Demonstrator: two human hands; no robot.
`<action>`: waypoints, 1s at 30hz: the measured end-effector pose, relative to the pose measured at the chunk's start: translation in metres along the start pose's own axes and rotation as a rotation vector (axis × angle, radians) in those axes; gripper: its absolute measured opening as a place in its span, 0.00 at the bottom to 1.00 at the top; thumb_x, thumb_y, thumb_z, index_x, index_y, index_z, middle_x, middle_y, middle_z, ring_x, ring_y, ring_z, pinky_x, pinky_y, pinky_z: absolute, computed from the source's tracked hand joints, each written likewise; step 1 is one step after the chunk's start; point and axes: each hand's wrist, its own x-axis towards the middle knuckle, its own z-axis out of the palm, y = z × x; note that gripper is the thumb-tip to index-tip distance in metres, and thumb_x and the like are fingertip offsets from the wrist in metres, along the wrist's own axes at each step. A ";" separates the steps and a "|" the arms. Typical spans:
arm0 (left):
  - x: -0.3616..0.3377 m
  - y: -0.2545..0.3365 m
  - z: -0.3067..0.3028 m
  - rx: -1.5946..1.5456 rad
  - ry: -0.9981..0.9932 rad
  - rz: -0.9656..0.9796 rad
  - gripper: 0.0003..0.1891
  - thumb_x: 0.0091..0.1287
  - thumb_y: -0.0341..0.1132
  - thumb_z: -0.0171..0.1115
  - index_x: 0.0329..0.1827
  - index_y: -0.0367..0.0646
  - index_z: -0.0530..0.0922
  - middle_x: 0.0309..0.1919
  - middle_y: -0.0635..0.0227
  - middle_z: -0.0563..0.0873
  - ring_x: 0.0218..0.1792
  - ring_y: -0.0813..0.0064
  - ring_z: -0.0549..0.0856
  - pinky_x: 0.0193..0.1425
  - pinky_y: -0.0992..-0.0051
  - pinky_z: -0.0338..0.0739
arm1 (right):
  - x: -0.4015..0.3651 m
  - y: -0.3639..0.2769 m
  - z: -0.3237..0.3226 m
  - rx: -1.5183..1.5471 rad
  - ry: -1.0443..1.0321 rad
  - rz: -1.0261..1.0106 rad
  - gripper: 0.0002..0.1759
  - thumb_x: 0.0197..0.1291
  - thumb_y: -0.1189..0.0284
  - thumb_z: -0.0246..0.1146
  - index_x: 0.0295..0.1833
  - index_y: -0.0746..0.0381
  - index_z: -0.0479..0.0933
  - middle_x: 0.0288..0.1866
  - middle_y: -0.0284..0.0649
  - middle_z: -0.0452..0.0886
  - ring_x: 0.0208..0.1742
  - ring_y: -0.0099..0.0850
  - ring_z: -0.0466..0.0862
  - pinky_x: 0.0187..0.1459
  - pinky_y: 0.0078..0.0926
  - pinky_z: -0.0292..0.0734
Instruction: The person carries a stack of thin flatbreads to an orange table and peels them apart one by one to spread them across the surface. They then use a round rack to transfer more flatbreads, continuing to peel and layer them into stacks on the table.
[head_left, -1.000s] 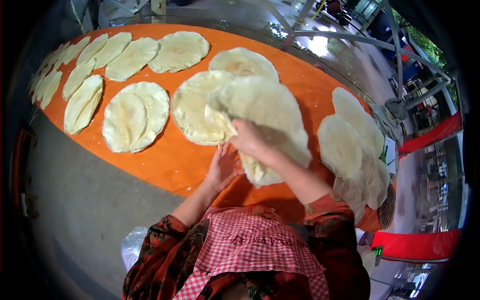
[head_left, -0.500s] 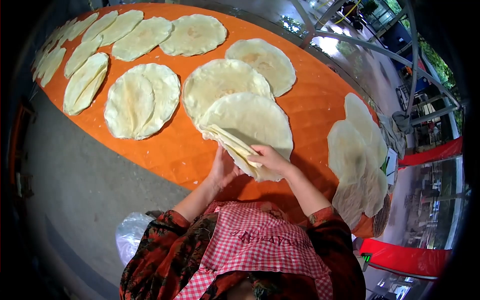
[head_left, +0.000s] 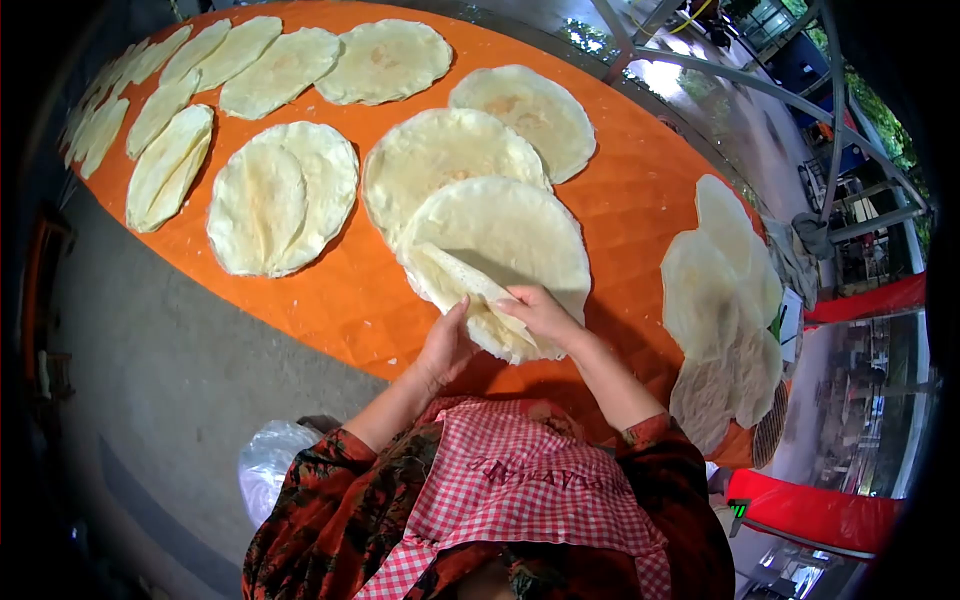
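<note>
A thin round flatbread [head_left: 505, 225] lies nearest me on a stack at the front edge of the orange table. Its near part is lifted and folded over on itself. My right hand [head_left: 543, 315] pinches the folded flap between thumb and fingers. At the lower left edge of the same flatbread is my left hand [head_left: 449, 345], thumb on top and its fingers partly hidden underneath. Another flatbread [head_left: 450, 165] lies partly under this one, and a third flatbread [head_left: 525, 115] shows behind.
On the orange table [head_left: 335, 310], a folded-over flatbread [head_left: 285, 200] lies to the left, with several more rounds reaching to the far left. Thin pale sheets [head_left: 720, 300] overlap at the right end. A clear plastic bag [head_left: 268, 470] sits by my left side.
The folded flap has opened wider, from a narrow roll to a loose fold. My left thumb has come up over the flatbread's edge; the right hand has barely moved.
</note>
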 end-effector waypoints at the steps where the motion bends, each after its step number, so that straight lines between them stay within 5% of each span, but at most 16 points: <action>1: 0.002 -0.001 0.000 -0.023 -0.007 0.000 0.34 0.72 0.57 0.47 0.72 0.42 0.57 0.67 0.59 0.68 0.67 0.59 0.69 0.68 0.54 0.65 | -0.002 -0.004 0.004 -0.126 0.011 -0.060 0.17 0.63 0.66 0.62 0.50 0.69 0.78 0.40 0.37 0.83 0.39 0.23 0.80 0.42 0.24 0.75; 3: 0.005 -0.001 0.001 -0.054 -0.008 -0.004 0.35 0.72 0.60 0.44 0.73 0.43 0.57 0.68 0.59 0.67 0.67 0.58 0.68 0.68 0.52 0.65 | -0.004 -0.011 0.012 -0.379 0.033 -0.188 0.20 0.59 0.65 0.66 0.51 0.67 0.77 0.39 0.42 0.84 0.38 0.30 0.81 0.43 0.28 0.76; 4: 0.004 0.002 0.005 -0.062 0.000 -0.009 0.36 0.72 0.61 0.43 0.73 0.44 0.56 0.68 0.59 0.67 0.68 0.58 0.68 0.68 0.51 0.64 | -0.007 -0.025 0.016 -0.517 0.036 -0.169 0.21 0.53 0.64 0.69 0.49 0.65 0.77 0.40 0.50 0.82 0.40 0.41 0.82 0.45 0.34 0.76; 7: 0.003 0.005 0.009 -0.094 0.007 -0.004 0.37 0.71 0.64 0.41 0.73 0.46 0.56 0.68 0.59 0.67 0.68 0.57 0.68 0.68 0.49 0.64 | 0.000 -0.030 0.022 -0.718 0.061 -0.183 0.16 0.54 0.66 0.66 0.44 0.65 0.76 0.37 0.52 0.82 0.40 0.45 0.83 0.43 0.38 0.76; 14: 0.002 -0.005 -0.008 0.032 -0.005 0.030 0.33 0.72 0.55 0.47 0.72 0.41 0.58 0.65 0.59 0.71 0.64 0.58 0.72 0.64 0.51 0.69 | 0.013 -0.006 0.011 -0.536 0.150 -0.231 0.11 0.57 0.69 0.60 0.38 0.68 0.75 0.28 0.50 0.81 0.31 0.44 0.82 0.37 0.40 0.75; 19: 0.002 0.001 0.006 0.148 0.185 0.049 0.30 0.72 0.50 0.50 0.68 0.37 0.62 0.60 0.59 0.75 0.59 0.62 0.77 0.60 0.58 0.73 | 0.019 0.000 0.005 -0.401 0.079 -0.170 0.12 0.58 0.69 0.59 0.36 0.69 0.75 0.27 0.50 0.80 0.27 0.40 0.79 0.35 0.36 0.74; 25: 0.008 -0.001 0.007 0.161 0.266 0.054 0.26 0.71 0.48 0.53 0.64 0.39 0.67 0.53 0.62 0.79 0.50 0.66 0.79 0.49 0.64 0.77 | 0.029 -0.003 0.009 -0.495 0.157 -0.228 0.12 0.58 0.70 0.59 0.42 0.68 0.74 0.30 0.52 0.82 0.32 0.48 0.82 0.38 0.42 0.76; 30: 0.013 -0.006 0.000 0.351 0.328 0.122 0.22 0.70 0.47 0.54 0.59 0.42 0.71 0.46 0.66 0.81 0.43 0.71 0.81 0.42 0.69 0.77 | 0.034 -0.013 0.028 -0.881 0.186 -0.230 0.10 0.56 0.74 0.60 0.44 0.61 0.75 0.34 0.53 0.82 0.36 0.50 0.83 0.38 0.46 0.77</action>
